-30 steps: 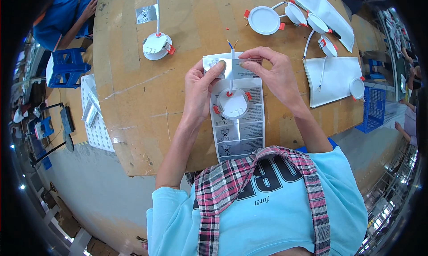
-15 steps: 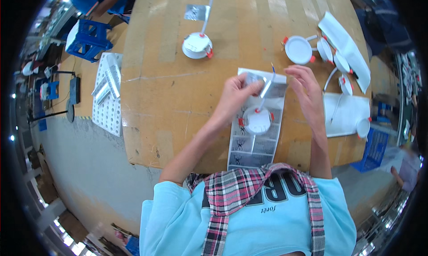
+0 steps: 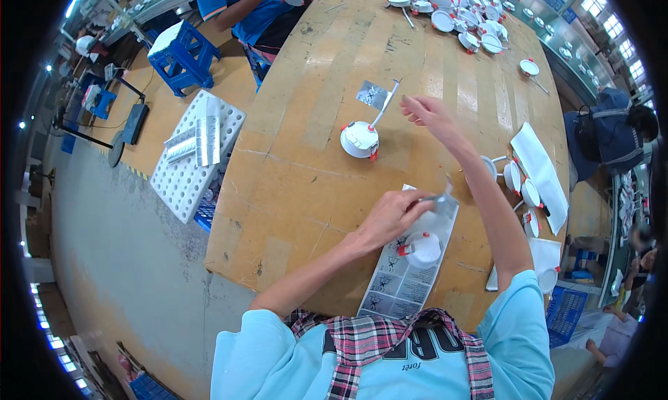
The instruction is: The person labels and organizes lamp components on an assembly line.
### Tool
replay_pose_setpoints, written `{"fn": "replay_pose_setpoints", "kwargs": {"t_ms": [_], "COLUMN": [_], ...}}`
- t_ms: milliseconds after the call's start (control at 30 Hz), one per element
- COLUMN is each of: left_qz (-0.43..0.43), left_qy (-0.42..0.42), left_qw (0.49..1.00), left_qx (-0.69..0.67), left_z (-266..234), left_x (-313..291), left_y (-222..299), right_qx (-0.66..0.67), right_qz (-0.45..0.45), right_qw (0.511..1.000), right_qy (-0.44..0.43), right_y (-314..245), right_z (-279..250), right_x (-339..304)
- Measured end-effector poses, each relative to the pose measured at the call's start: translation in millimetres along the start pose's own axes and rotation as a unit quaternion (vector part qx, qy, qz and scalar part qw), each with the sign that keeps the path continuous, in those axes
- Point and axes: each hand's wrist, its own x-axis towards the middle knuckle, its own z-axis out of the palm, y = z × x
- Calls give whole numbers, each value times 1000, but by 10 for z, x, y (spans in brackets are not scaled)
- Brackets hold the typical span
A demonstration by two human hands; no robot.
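Note:
My left hand (image 3: 396, 217) is closed in a pinch on the cable of a small round white downlight (image 3: 423, 249), beside a silvery label blurred by motion. The downlight has red clips and rests on a long sheet of printed silver labels (image 3: 398, 281). Stretched far forward, my right hand (image 3: 433, 120) hangs above the table with its fingers loosely apart and nothing visible in them. Just left of its fingertips stands the cable of another white downlight (image 3: 359, 140). A silver label (image 3: 372, 93) sticks out flag-like from that cable.
Several downlights (image 3: 511, 176) lie at the right by a white strip (image 3: 540, 178). A heap of downlights (image 3: 467, 17) covers the far end. Left of the table are a perforated white board (image 3: 182, 184) and a blue stool (image 3: 182, 57). A seated co-worker (image 3: 243, 13) handles a lamp.
My right hand has moved forward and left, from beside the label sheet to near the farther downlight's cable. My left hand stays at the nearer cable. The view has shifted, showing more of the far table.

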Motion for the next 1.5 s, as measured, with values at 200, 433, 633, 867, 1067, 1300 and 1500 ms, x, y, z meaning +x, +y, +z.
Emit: {"fn": "replay_pose_setpoints", "kwargs": {"t_ms": [200,433,633,867,1067,1300,1500], "left_qz": [-25,17,-44,22,97,121,92], "left_qy": [-70,-43,-80,-5,292,106,29], "left_qw": [996,996,981,999,898,913,919], "left_qx": [-53,-73,-172,27,316,376,382], "left_z": [-37,23,37,31,-499,-1449,-1987], "left_x": [77,155,84,135,181,694,1160], "left_y": [118,-53,-121,23,36,-513,-484], "right_qx": [140,36,43,92,79,-2,-188], "right_qz": [-100,-86,8,89,78,104,16], "right_qw": [984,978,994,990,991,992,978], "right_qy": [42,188,101,54,76,76,93], "right_y": [140,-83,273,206,188,-118,-377], "right_z": [-203,-665,-185,-69,-114,-118,-622], "right_x": [-239,-1475,-1783,-1959,-2069,-2118,-1693]}}
